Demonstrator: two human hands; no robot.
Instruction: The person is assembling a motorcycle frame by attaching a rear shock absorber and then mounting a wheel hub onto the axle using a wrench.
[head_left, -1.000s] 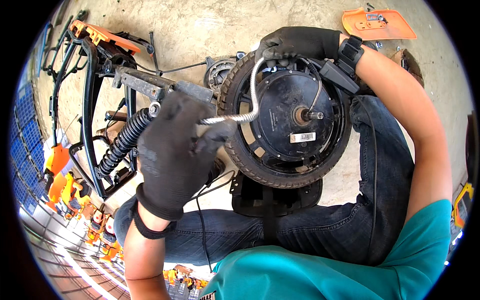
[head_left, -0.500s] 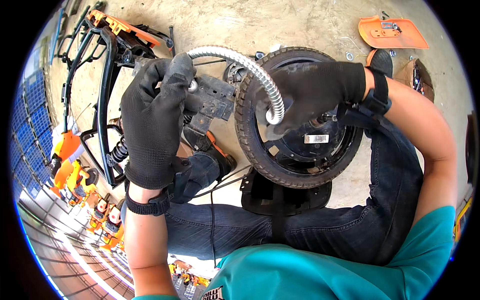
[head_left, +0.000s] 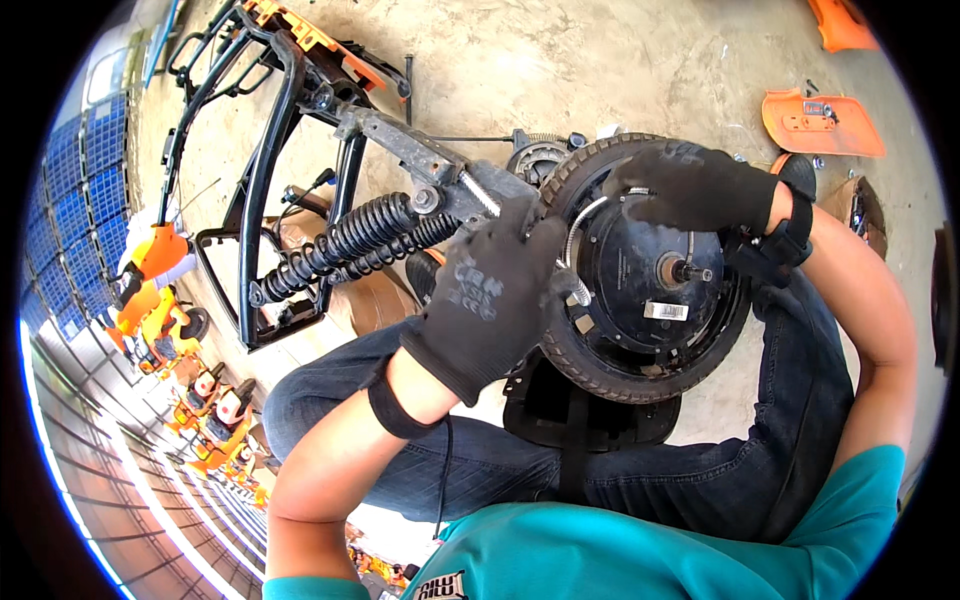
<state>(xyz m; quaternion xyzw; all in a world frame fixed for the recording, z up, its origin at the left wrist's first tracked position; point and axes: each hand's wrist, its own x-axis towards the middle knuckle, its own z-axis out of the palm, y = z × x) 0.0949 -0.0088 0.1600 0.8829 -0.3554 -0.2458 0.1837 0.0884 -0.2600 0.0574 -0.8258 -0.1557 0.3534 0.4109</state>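
Observation:
My left hand [head_left: 490, 295], in a black glove, is closed round a silver flexible metal conduit [head_left: 478, 192] at the left edge of the wheel. Another stretch of the conduit curves over the tyre beside that hand's fingertips. My right hand [head_left: 705, 187], also gloved in black, reaches over the wheel's upper right and pinches the conduit's thin far part near the rim. Below the hands the wheel [head_left: 590, 370] with its knobbly tyre lies against my legs. Its black hub motor [head_left: 640, 270] faces up, with a threaded axle [head_left: 692, 272] sticking out. My palms hide part of the conduit.
Left of the wheel, a black vehicle frame [head_left: 272, 180] carries two coil-spring shock absorbers [head_left: 345, 240] and a metal swingarm [head_left: 415, 150]. An orange panel [head_left: 825, 125] lies on the floor at upper right, near a cardboard box [head_left: 868, 215]. Orange vehicles [head_left: 150, 320] stand far left.
My left hand has moved right and down along the conduit to the wheel's edge, uncovering the swingarm and shock absorbers. My right hand has shifted slightly, baring the axle. The view has shifted too.

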